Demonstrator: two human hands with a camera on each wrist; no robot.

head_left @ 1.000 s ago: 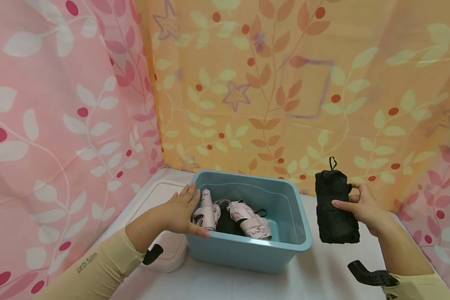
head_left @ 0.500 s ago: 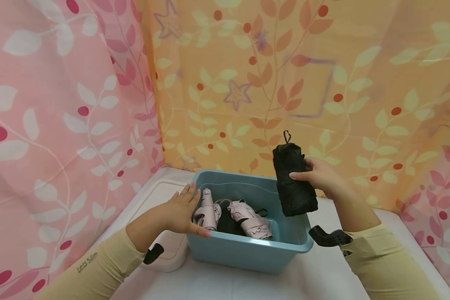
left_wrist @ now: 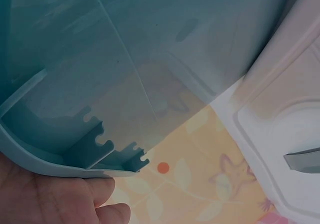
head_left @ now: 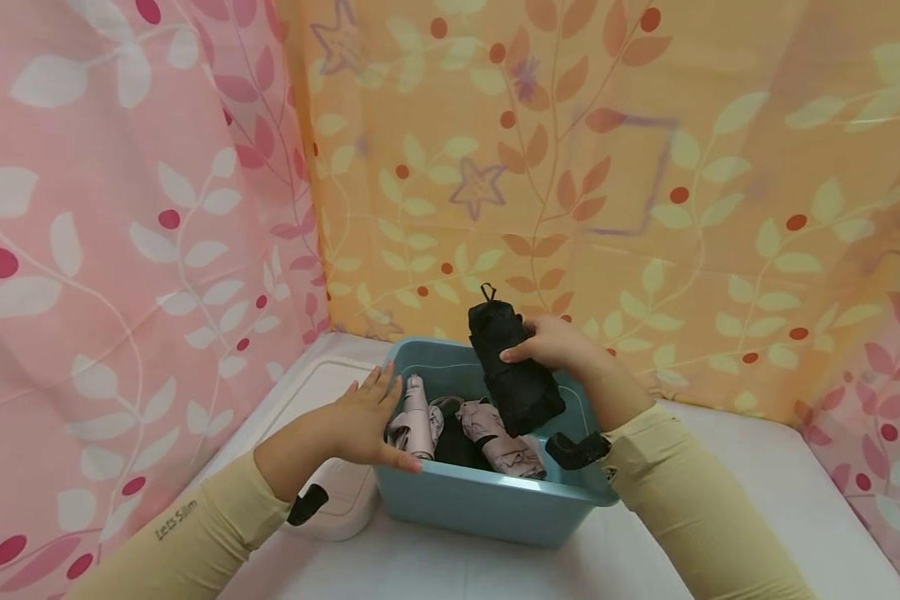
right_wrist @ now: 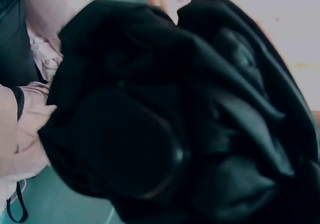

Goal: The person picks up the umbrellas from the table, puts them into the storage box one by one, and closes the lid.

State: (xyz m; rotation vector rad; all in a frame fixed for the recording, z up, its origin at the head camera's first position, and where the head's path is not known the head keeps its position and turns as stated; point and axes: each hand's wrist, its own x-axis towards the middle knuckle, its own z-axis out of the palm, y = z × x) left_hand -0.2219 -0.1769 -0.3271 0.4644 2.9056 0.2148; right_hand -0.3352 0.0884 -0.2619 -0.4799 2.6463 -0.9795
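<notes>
A black folded compact umbrella in its fabric sleeve hangs tilted over the far right part of a light blue rectangular plastic bin, its small wrist loop pointing up and its lower end just above the things inside. The right hand grips it near the upper end, fingers curled round the dark cloth; in the right wrist view the black bundle fills nearly the whole frame, with pale fabric and the bin's blue floor showing at the left edge.

Inside the bin lie two pale pink folded umbrellas, one leaning against the left wall and the other lying near the middle, with a dark item between them that is too hidden to identify.

The left hand rests on the bin's left rim with straight fingers, thumb along the front edge; the left wrist view shows the underside of that rim touching the fingers.

The bin stands on a white table. A white rounded plastic container sits just beside the bin's left front corner, partly under the left forearm. Pink and orange leaf-patterned curtains enclose the table.
</notes>
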